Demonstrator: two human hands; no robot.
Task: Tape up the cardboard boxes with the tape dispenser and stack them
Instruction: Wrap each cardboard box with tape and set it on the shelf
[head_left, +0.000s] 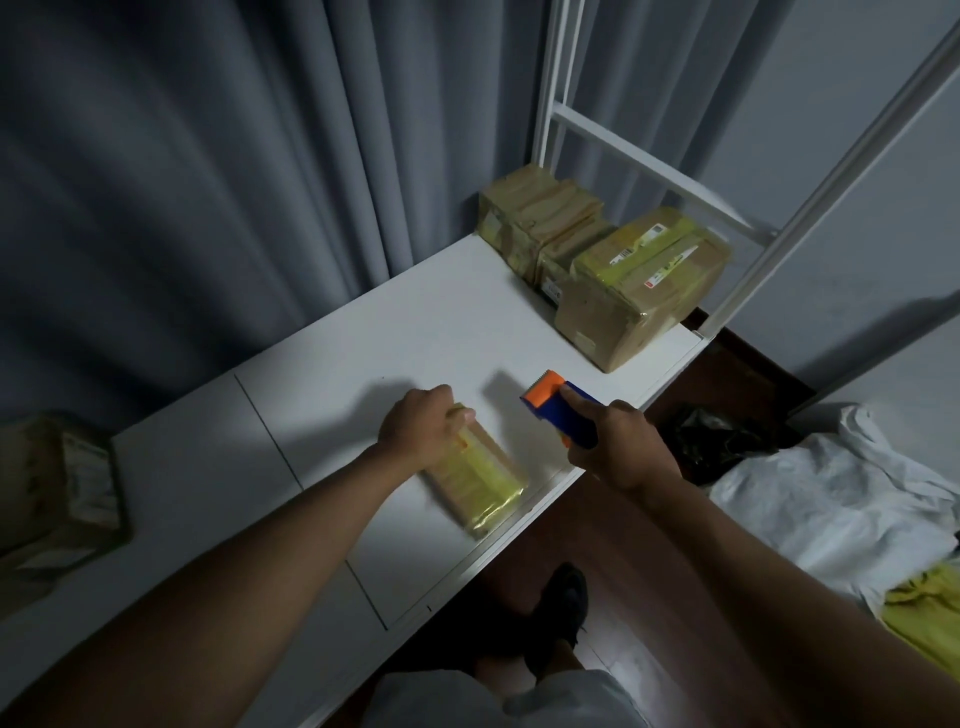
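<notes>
our left hand (423, 426) grips the small taped box (475, 475) lying closed on the white surface (415, 322); our right hand (621, 444) clamps the tape dispenser (561, 408) just beside it, contents unseen.

A dim indoor scene with a cool, bluish cast. The white surface (415, 322) is the brightest area; the grey curtains (208, 156) in the upper left fall into deep shade. Soft shadows stretch left from the left hand (421, 428) and from the tape dispenser (563, 410). Straight lines bend near the frame edges from the wide lens. The box (57, 483) at the left edge is blurred.
</notes>
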